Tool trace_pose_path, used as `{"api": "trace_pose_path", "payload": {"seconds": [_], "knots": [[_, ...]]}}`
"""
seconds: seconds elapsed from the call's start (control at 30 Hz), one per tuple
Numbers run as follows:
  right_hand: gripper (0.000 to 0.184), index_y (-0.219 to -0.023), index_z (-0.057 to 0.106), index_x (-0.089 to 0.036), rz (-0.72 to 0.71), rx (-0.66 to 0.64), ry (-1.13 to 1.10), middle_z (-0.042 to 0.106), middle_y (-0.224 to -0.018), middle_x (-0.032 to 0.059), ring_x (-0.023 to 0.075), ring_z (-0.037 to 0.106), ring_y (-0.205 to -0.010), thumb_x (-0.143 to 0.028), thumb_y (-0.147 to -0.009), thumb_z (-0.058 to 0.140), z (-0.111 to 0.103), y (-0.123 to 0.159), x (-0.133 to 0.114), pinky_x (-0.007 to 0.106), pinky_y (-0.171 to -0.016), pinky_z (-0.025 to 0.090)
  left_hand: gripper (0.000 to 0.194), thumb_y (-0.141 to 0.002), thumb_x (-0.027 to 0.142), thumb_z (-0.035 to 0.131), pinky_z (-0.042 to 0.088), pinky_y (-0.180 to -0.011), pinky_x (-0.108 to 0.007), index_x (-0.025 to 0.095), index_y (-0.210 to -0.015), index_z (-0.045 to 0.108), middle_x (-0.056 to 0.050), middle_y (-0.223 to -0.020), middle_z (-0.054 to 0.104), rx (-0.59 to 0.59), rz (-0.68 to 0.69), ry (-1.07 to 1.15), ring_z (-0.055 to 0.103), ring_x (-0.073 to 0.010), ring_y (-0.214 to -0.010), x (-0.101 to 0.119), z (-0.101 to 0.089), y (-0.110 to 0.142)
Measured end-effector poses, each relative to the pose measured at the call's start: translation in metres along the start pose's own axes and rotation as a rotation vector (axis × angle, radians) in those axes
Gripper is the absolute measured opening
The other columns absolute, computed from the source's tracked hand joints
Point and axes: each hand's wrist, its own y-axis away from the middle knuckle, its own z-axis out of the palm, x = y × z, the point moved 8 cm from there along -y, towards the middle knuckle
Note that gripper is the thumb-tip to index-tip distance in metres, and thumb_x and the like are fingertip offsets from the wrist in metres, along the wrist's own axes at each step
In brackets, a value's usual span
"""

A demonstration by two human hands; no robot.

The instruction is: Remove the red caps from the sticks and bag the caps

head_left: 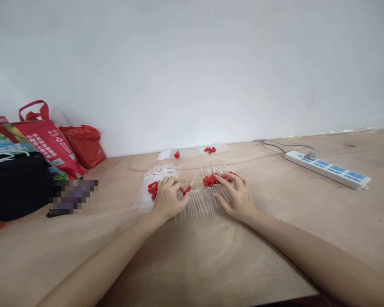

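Note:
My left hand (170, 197) pinches a glass dropper by its red rubber bulb (187, 190), and the clear tube (195, 177) slants up and away. Under its fingers lie loose red bulbs (152, 187) on a stack of clear zip bags (161, 170). My right hand (238, 194) is spread over a row of red-bulbed droppers (210, 180), fingertips at the bulbs and thumb apart from the index finger. Whether it touches a bulb I cannot tell. Several bare glass tubes (196, 204) lie side by side between my hands.
Near the wall lie flat clear bags (188, 152) with small red bulbs (210, 149). A white power strip (328, 169) with a plugged-in grey cable is at the right. Red bags (51, 143), a black bag (16, 183) and a blurred-out dark object (72, 198) stand or lie left.

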Motion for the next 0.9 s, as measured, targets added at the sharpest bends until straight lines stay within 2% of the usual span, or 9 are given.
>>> {"api": "trace_pose_path", "payload": {"seconds": [0.1, 0.27, 0.37, 0.5, 0.63, 0.73, 0.9], "knots": [[0.049, -0.122, 0.045, -0.02, -0.133, -0.037, 0.004, 0.047, -0.122, 0.0114, 0.0232, 0.042, -0.11, -0.043, -0.079, 0.049, -0.001, 0.0, -0.015, 0.042, -0.093, 0.026, 0.007, -0.066, 0.021, 0.055, 0.037, -0.071, -0.034, 0.016, -0.062, 0.057, -0.005, -0.074, 0.057, 0.101, 0.238, -0.01, 0.051, -0.0199, -0.077, 0.016, -0.014, 0.028], [0.04, -0.115, 0.051, -0.026, -0.334, -0.126, -0.03, 0.056, -0.115, 0.0044, 0.023, 0.042, -0.112, -0.045, -0.08, 0.049, 0.006, 0.005, -0.04, 0.049, -0.099, 0.011, 0.007, -0.069, 0.019, 0.054, 0.038, -0.07, -0.033, 0.017, -0.063, 0.055, -0.004, -0.073, 0.059, 0.197, 0.367, -0.005, 0.051, -0.0186, -0.077, 0.028, -0.016, 0.05], [0.03, -0.108, 0.056, -0.027, -0.377, -0.122, -0.071, 0.065, -0.096, 0.0007, 0.0199, 0.048, -0.103, -0.04, -0.081, 0.049, 0.009, 0.008, -0.048, 0.049, -0.099, 0.009, 0.006, -0.069, 0.019, 0.055, 0.038, -0.071, -0.032, 0.017, -0.064, 0.055, -0.003, -0.072, 0.059, 0.235, 0.408, -0.002, 0.051, -0.0183, -0.077, 0.033, -0.016, 0.054], [0.021, -0.101, 0.059, -0.029, -0.373, -0.08, -0.099, 0.066, -0.073, -0.0037, 0.0152, 0.052, -0.087, -0.027, -0.083, 0.049, 0.01, 0.009, -0.05, 0.048, -0.098, 0.01, 0.005, -0.07, 0.019, 0.056, 0.039, -0.071, -0.033, 0.017, -0.065, 0.056, -0.003, -0.072, 0.06, 0.263, 0.419, 0.0, 0.053, -0.0184, -0.077, 0.037, -0.019, 0.056], [0.02, -0.095, 0.062, -0.029, -0.345, -0.068, -0.107, 0.064, -0.067, -0.0042, 0.0127, 0.052, -0.078, -0.022, -0.083, 0.048, 0.009, 0.01, -0.051, 0.047, -0.097, 0.012, 0.009, -0.074, 0.025, 0.055, 0.039, -0.078, -0.035, 0.018, -0.076, 0.059, -0.005, -0.082, 0.064, 0.205, 0.408, 0.032, 0.055, -0.0194, -0.085, 0.036, -0.014, 0.054], [0.019, -0.094, 0.062, -0.028, -0.347, -0.067, -0.123, 0.064, -0.066, -0.0041, 0.0125, 0.051, -0.077, -0.023, -0.082, 0.048, 0.007, 0.01, -0.053, 0.046, -0.097, 0.013, 0.017, -0.078, 0.03, 0.054, 0.036, -0.085, -0.037, 0.02, -0.089, 0.061, -0.005, -0.094, 0.065, 0.172, 0.469, 0.039, 0.054, -0.0201, -0.093, 0.04, -0.01, 0.055], [0.017, -0.091, 0.062, -0.027, -0.391, -0.065, -0.136, 0.059, -0.058, -0.0055, 0.0128, 0.05, -0.075, -0.023, -0.081, 0.048, 0.004, 0.012, -0.055, 0.047, -0.097, 0.013, 0.013, -0.082, 0.025, 0.05, 0.035, -0.087, -0.037, 0.021, -0.077, 0.062, -0.002, -0.093, 0.067, 0.179, 0.495, 0.05, 0.055, -0.0185, -0.094, 0.039, -0.009, 0.056]]}}
